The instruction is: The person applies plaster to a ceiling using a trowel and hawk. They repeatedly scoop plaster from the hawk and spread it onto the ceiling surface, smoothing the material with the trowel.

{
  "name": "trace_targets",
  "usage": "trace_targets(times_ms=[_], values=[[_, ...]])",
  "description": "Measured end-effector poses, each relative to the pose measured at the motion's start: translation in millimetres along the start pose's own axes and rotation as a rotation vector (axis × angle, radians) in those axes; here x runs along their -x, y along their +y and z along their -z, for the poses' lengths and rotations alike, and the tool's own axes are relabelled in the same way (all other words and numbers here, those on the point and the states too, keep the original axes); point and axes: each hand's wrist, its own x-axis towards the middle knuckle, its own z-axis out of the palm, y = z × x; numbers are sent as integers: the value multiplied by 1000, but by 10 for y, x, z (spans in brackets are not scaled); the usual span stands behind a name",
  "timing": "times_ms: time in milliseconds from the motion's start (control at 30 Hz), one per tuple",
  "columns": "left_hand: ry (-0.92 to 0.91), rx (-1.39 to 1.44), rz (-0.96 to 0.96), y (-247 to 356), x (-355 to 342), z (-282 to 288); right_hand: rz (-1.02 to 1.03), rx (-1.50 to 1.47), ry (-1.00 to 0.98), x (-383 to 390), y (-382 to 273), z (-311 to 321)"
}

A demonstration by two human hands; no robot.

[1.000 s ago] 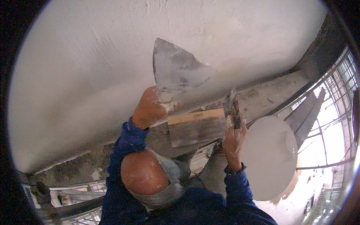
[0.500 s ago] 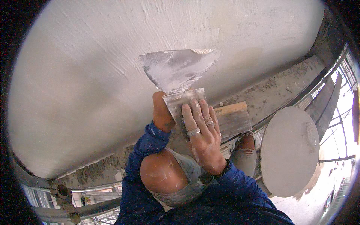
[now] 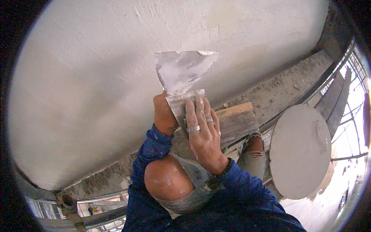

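My left hand (image 3: 165,112) grips a wide putty knife (image 3: 185,69) by its narrow end. Its fingers are mostly hidden behind the other tool. White filler smears the wide blade, whose broad edge lies at the pale plastered wall (image 3: 96,77). Over a smaller metal scraper (image 3: 177,104), my right hand (image 3: 206,141) closes with fingers laid along the face and the thumb out of sight. That scraper sits right below the wide blade, overlapping its narrow end. Two rings show on my right hand, and filler dust marks its fingers.
A dirty ledge (image 3: 286,83) runs along the wall's foot. On it lies a board with a wooden strip (image 3: 234,111), near my right hand. A round grey disc (image 3: 300,150) is at the right, beside metal bars (image 3: 349,158). My bent knee (image 3: 168,178) is below my hands.
Both hands and the two tools have shifted slightly left. The wide blade looks narrower, as if turned at a different angle to the wall. Both grips stay the same.
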Motion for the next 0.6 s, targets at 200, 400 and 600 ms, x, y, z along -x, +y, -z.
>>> trace_targets(times_ms=[200, 400, 600], values=[[94, -1, 33, -88, -2, 2, 46, 45, 26, -128, -3, -81], [140, -123, -50, -31, 48, -42, 128, 110, 41, -143, 124, -161], [87, -263, -145, -3, 14, -64, 140, 66, 57, -150, 198, -186]])
